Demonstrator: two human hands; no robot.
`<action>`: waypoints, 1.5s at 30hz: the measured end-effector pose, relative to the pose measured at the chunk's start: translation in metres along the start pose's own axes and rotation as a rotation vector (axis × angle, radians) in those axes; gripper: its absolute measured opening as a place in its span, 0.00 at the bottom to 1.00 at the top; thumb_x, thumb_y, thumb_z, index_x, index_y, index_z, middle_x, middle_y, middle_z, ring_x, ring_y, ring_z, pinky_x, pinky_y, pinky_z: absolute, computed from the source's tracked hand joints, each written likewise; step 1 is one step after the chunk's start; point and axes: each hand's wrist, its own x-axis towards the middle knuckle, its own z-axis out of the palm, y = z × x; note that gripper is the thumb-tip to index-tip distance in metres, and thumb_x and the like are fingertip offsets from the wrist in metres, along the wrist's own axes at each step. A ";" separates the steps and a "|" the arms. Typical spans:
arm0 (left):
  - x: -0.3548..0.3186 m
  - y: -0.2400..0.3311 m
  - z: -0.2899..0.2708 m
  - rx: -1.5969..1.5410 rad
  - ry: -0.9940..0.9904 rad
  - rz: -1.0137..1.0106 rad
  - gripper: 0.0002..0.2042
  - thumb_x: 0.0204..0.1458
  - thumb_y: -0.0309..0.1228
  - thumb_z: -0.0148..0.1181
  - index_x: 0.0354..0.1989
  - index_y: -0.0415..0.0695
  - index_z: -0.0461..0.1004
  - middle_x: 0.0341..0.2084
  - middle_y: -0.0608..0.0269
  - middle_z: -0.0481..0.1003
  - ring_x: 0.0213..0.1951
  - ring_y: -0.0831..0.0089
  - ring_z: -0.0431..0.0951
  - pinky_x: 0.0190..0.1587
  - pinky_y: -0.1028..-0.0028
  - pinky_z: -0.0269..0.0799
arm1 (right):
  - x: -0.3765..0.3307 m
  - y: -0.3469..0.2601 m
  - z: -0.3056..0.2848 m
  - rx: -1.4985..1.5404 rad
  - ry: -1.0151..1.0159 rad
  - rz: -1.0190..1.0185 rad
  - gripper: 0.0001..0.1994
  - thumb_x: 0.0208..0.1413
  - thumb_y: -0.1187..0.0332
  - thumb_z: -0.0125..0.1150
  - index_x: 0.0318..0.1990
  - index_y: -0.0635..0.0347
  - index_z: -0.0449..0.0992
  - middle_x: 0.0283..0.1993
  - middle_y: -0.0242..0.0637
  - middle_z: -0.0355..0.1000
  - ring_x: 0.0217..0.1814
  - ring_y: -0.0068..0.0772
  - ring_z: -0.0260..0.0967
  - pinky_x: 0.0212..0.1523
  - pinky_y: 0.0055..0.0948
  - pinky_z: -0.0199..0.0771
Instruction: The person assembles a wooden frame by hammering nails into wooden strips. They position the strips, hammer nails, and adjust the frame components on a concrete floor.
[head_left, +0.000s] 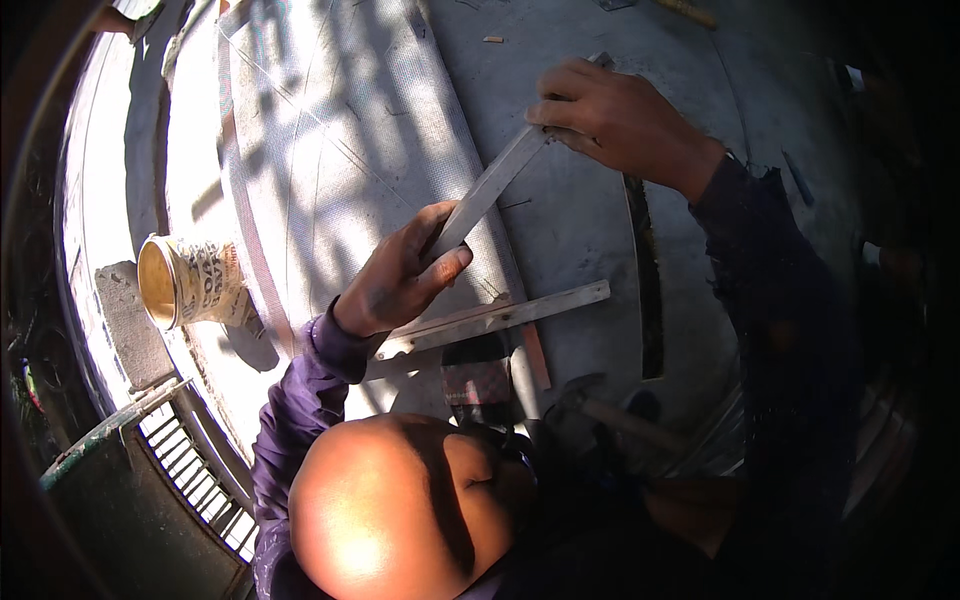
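I hold a narrow, pale grey strip (490, 190), which looks like wood, slantwise between both hands. My left hand (400, 270) is closed around its lower end, the thumb lying along the near side. Farther up and to the right, my right hand (620, 118) grips the upper part, with the strip's tip showing just past the fingers. Beneath them a mesh-covered panel (370, 110) lies on the floor. Another pale strip (500, 318), with small dark marks along it, lies across the panel's near edge, close to my left wrist.
A tipped plastic bucket (205, 275) lies at left beside a rough grey block (132, 325). A dark strip (645, 285) lies on the concrete floor at right. Near me, in shadow, is a hammer (625, 420). A green-edged frame (105, 435) stands at lower left.
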 end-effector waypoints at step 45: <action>0.071 -0.099 0.003 0.416 0.603 0.008 0.15 0.64 0.29 0.60 0.52 0.28 0.77 0.43 0.53 0.82 0.41 0.74 0.81 0.46 0.74 0.77 | -0.080 -0.201 0.136 0.363 0.049 0.812 0.15 0.53 0.69 0.65 0.41 0.62 0.65 0.40 0.48 0.70 0.33 0.53 0.78 0.30 0.44 0.81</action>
